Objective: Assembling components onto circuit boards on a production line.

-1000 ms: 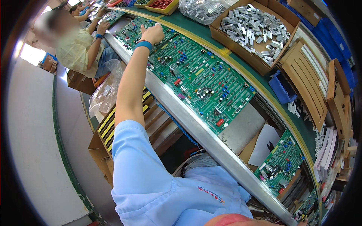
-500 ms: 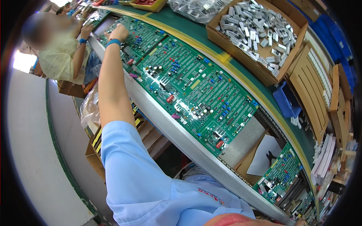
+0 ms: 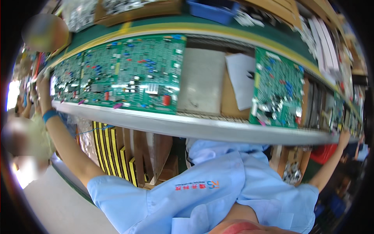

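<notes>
Large green circuit boards (image 3: 152,70), packed with small parts, lie end to end along a metal-railed conveyor. At the far left, my left hand (image 3: 44,82) is at the end of this row, a blue band round its wrist; motion smears its fingers. My right arm stretches far to the right, where my right hand (image 3: 344,138) is by the near rail (image 3: 233,130), close to a smaller-looking circuit board (image 3: 338,111). Its fingers are too small and blurred to read. Between the hands, a separate circuit board (image 3: 277,89) sits across the conveyor.
White paper (image 3: 238,80) with dark-handled pliers (image 3: 251,74) lies on cardboard between the boards. Beyond the conveyor stand a blue bin (image 3: 212,11) and a cardboard box of metal parts (image 3: 140,11). Yellow-edged stacked pieces (image 3: 113,152) are below the rail. Another person (image 3: 27,136) is at the left.
My view has swung toward the right. My left hand has left the upper side of a far board for the row's left end. My right arm now shows, stretched out.
</notes>
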The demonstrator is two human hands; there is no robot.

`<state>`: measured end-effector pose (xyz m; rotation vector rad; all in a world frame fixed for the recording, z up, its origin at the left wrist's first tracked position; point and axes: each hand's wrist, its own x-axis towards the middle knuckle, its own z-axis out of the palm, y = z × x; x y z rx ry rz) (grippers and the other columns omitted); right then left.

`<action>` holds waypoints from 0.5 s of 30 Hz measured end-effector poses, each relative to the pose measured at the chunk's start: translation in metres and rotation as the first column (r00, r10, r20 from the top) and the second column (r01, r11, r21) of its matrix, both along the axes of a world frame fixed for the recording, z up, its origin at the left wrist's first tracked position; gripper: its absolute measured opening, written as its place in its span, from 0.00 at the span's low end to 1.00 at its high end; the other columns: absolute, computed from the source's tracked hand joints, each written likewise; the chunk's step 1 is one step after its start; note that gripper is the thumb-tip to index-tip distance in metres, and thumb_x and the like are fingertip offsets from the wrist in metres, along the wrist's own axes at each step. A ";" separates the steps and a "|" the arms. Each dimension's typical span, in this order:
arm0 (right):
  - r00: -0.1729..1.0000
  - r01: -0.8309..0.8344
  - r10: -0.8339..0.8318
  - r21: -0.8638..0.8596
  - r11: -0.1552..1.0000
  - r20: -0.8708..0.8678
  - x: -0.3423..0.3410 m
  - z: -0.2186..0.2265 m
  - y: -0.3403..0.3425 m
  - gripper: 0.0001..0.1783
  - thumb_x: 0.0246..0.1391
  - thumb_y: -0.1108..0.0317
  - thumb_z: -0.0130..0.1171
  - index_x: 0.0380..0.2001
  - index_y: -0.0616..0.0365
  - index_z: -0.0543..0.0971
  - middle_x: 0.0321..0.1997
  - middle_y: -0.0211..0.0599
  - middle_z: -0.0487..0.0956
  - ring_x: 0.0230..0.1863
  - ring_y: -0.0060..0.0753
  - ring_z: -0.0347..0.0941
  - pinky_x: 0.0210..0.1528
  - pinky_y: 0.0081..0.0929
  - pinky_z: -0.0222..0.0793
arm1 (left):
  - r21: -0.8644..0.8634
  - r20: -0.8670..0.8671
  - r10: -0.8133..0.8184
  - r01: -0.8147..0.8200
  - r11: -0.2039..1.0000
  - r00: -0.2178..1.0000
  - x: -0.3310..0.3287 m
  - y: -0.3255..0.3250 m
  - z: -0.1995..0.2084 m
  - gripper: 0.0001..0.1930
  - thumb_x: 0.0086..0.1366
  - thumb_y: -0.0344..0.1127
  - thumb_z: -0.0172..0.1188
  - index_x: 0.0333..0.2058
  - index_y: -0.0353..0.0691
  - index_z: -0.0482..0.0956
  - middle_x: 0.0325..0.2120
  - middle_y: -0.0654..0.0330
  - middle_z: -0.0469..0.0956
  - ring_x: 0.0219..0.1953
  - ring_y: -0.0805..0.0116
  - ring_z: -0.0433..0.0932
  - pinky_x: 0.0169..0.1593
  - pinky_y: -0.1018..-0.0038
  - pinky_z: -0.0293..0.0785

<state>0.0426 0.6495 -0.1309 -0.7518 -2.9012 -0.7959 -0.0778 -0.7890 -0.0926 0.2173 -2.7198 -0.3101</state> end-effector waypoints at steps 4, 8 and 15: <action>0.974 0.102 -0.141 -0.212 0.972 -0.176 0.002 -0.020 -0.068 0.22 0.52 0.63 0.46 0.48 0.60 0.75 0.45 0.61 0.76 0.49 0.63 0.71 0.50 0.50 0.66 | 0.473 -0.077 -0.104 0.128 0.872 0.992 0.021 0.211 0.077 0.17 0.66 0.34 0.54 0.51 0.32 0.75 0.45 0.54 0.78 0.51 0.72 0.73 0.56 0.78 0.66; 0.944 0.084 -0.124 -0.139 0.987 -0.307 0.014 -0.017 -0.085 0.23 0.55 0.60 0.47 0.53 0.53 0.75 0.47 0.56 0.77 0.49 0.61 0.72 0.49 0.48 0.67 | 0.537 0.100 -0.287 0.191 0.822 0.953 0.033 0.367 0.066 0.17 0.63 0.31 0.58 0.50 0.34 0.75 0.43 0.55 0.80 0.49 0.71 0.76 0.55 0.78 0.66; 0.926 0.074 -0.100 -0.085 0.994 -0.365 0.007 -0.026 -0.120 0.21 0.56 0.62 0.46 0.52 0.50 0.77 0.46 0.53 0.77 0.47 0.56 0.74 0.48 0.46 0.69 | 0.363 0.144 -0.709 0.629 0.687 0.691 0.066 0.581 0.049 0.11 0.56 0.27 0.62 0.39 0.42 0.81 0.37 0.61 0.81 0.43 0.68 0.77 0.55 0.70 0.64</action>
